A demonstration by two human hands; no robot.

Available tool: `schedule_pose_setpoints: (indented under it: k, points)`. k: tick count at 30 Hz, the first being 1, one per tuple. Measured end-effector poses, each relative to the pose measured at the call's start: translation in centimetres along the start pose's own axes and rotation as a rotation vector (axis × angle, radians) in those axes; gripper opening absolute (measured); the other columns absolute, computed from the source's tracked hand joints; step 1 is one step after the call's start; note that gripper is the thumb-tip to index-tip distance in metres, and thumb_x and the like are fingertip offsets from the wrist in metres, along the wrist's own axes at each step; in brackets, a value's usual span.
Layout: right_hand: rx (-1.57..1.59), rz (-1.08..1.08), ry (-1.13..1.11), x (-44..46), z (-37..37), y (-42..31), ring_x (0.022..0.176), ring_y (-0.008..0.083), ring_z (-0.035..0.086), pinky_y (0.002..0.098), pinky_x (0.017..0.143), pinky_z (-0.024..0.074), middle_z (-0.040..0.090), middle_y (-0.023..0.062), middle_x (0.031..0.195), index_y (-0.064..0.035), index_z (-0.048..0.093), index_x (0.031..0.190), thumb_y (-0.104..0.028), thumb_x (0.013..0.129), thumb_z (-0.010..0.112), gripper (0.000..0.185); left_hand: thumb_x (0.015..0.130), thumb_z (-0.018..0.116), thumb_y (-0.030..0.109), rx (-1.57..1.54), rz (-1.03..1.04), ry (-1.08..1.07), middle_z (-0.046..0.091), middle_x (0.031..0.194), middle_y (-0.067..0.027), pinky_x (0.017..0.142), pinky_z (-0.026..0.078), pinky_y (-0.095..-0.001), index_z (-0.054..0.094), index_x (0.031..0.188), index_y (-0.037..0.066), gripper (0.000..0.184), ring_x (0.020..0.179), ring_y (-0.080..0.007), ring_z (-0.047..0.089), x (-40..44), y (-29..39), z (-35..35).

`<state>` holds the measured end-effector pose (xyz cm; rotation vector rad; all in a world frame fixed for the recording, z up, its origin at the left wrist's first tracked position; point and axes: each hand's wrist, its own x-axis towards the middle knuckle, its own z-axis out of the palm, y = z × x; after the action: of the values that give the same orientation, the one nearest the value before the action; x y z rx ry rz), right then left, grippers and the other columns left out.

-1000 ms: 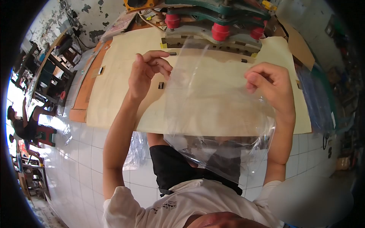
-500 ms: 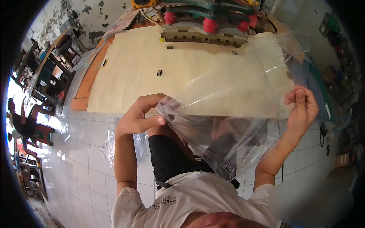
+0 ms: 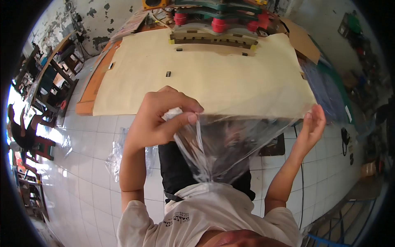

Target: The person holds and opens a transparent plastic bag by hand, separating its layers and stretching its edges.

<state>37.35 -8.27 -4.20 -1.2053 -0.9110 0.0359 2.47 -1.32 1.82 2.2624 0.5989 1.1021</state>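
A clear plastic sheet (image 3: 238,140) hangs in folds between my two hands, in front of the table's near edge and over my lap. My left hand (image 3: 164,117) pinches one edge of it between thumb and fingers; a crumpled bit shows beside the palm. At the right, my right hand (image 3: 312,127) has its fingertips closed on another edge of the sheet. Behind the plastic lies the table, covered with cream paper (image 3: 197,82). A few small dark pieces, such as one dark block (image 3: 168,74), rest on that paper.
A green machine with red knobs (image 3: 218,24) stands at the table's back. Blue-tinted plastic sheets (image 3: 329,90) lie at the right side, near a cardboard piece (image 3: 302,41). More clear plastic (image 3: 117,158) is on the tiled floor. Another person (image 3: 26,127) sits at far left.
The plastic sheet has come down off the tabletop toward my lap and bunched together. My right hand has moved lower and left; my left hand has moved slightly right.
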Motion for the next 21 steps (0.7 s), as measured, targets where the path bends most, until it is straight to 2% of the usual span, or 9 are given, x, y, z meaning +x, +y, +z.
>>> schedule_pose_setpoints:
  k: [2,3,5,7,8,10,15,19,21]
  points:
    - [-0.18,-0.419,0.076,-0.4,0.1,-1.4,0.116,0.0246,0.052,0.0376,0.099,0.0404,0.055,0.0161,0.124,0.0039,0.055,0.118,-0.018,0.091,0.06,0.035,0.074,0.07,0.006,0.052,0.111,-0.087,0.068,0.076,-0.0052,0.071,0.043,-0.031,0.066,0.081,0.004,0.009,0.067,-0.0194,0.061,0.9,1.3,0.5]
    - [-0.187,-0.424,0.084,-0.7,0.3,-2.4,0.116,0.0246,0.052,0.0376,0.099,0.0404,0.055,0.0161,0.124,0.0039,0.055,0.118,-0.018,0.091,0.06,0.035,0.073,0.072,0.009,0.113,0.212,-0.167,0.067,0.074,-0.0044,0.067,0.04,-0.0322,0.066,0.079,0.004,0.01,0.063,-0.0209,0.058,1.2,1.7,0.9]
    - [-0.188,-0.638,-0.318,-1.4,0.7,-5.0,0.11,0.0286,0.056,0.0406,0.097,0.0422,0.059,0.016,0.118,0.0005,0.057,0.116,-0.019,0.09,0.062,0.033,0.075,0.071,0.012,0.115,0.27,-0.207,0.066,0.073,-0.0032,0.068,0.04,-0.0325,0.067,0.081,0.005,0.01,0.063,-0.0213,0.058,1.6,2.4,2.2]
    - [-0.162,-0.654,-0.757,-1.8,1.9,-8.4,0.099,0.0283,0.062,0.0393,0.089,0.047,0.064,0.0145,0.103,-0.0014,0.062,0.106,-0.015,0.086,0.066,0.025,0.077,0.07,0.014,0.164,0.3,-0.37,0.066,0.073,-0.0037,0.068,0.04,-0.0341,0.067,0.082,0.006,0.01,0.063,-0.0212,0.058,2.1,3.4,3.1]
    - [-0.165,-0.654,-0.754,-2.1,2.2,-8.7,0.099,0.0283,0.062,0.0393,0.089,0.047,0.064,0.0145,0.103,-0.0014,0.062,0.106,-0.015,0.086,0.066,0.025,0.079,0.068,0.015,0.19,0.309,-0.414,0.065,0.072,-0.004,0.069,0.04,-0.0344,0.066,0.083,0.006,0.01,0.063,-0.0215,0.059,2.3,3.6,3.4]
    - [-0.071,-0.537,-1.126,-2.6,2.8,-9.0,0.083,0.0253,0.065,0.0367,0.079,0.0499,0.066,0.011,0.086,-0.0018,0.065,0.092,-0.013,0.08,0.071,0.017,0.079,0.068,0.015,0.165,0.347,-0.404,0.064,0.07,-0.0038,0.069,0.04,-0.0338,0.066,0.083,0.005,0.011,0.063,-0.0216,0.059,2.5,3.3,4.1]
    - [-0.002,-0.403,-1.06,-3.3,3.3,-9.4,0.064,0.0188,0.063,0.0284,0.061,0.049,0.065,0.0087,0.074,-0.0002,0.064,0.082,-0.005,0.079,0.07,0.008,0.077,0.07,0.013,0.042,0.316,-0.482,0.064,0.076,-0.0063,0.072,0.042,-0.0343,0.066,0.087,0.005,0.014,0.067,-0.0238,0.059,3.0,2.7,3.6]
    - [0.068,-0.209,-0.913,-3.8,3.6,-8.6,0.053,0.0117,0.059,0.0221,0.05,0.0446,0.062,0.007,0.063,0.0029,0.063,0.079,-0.001,0.082,0.064,0.005,0.073,0.072,0.005,0.177,0.309,-0.041,0.061,0.102,-0.0138,0.089,0.044,-0.0388,0.064,0.101,0.002,0.029,0.09,-0.0315,0.061,2.4,3.5,4.2]
    - [0.068,-0.192,-0.856,-3.7,4.0,-8.2,0.052,0.0079,0.058,0.0208,0.049,0.0437,0.06,0.0054,0.059,0.0043,0.062,0.079,-0.002,0.084,0.063,0.007,0.074,0.071,0.004,0.062,0.116,-0.039,0.061,0.102,-0.0147,0.085,0.048,-0.036,0.063,0.103,-0.001,0.031,0.092,-0.0299,0.062,1.6,3.6,4.2]
